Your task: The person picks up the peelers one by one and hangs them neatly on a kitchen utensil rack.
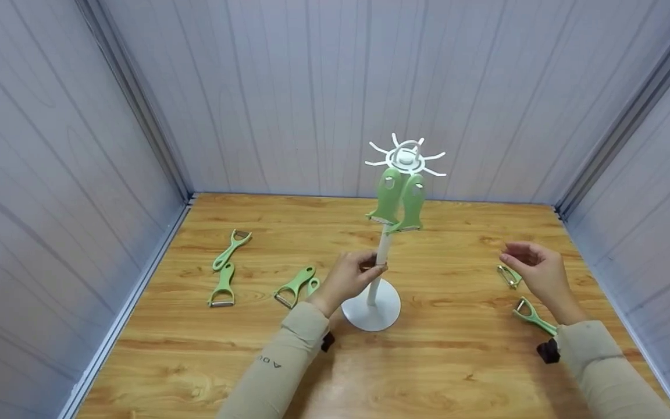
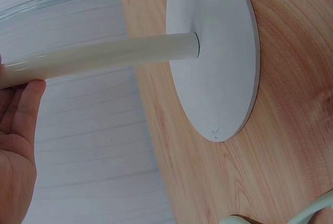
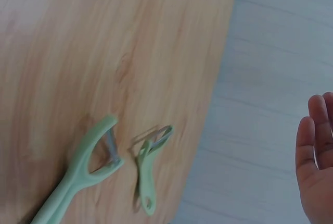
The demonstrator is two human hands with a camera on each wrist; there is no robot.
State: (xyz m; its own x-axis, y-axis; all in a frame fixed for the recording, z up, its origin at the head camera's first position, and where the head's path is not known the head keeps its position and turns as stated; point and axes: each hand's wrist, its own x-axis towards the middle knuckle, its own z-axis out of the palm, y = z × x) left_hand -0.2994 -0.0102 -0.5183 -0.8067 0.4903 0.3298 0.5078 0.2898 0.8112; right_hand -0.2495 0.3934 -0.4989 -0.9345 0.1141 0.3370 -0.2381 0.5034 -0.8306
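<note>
My left hand holds the white pole of an upright stand, fingers and thumb around it above the round base. Two green peelers hang side by side from hooks of the stand's top ring, blades downward. Off to the right, my right hand is held above the table with bent fingers and nothing in them. Below it lie two more green peelers, one partly covered by the hand in the head view, the other nearer the wrist.
On the wooden table, left of the stand, lie several green peelers, among them one at the far left and one beside my left forearm. Another is mostly hidden by that arm. Pale panel walls enclose the table.
</note>
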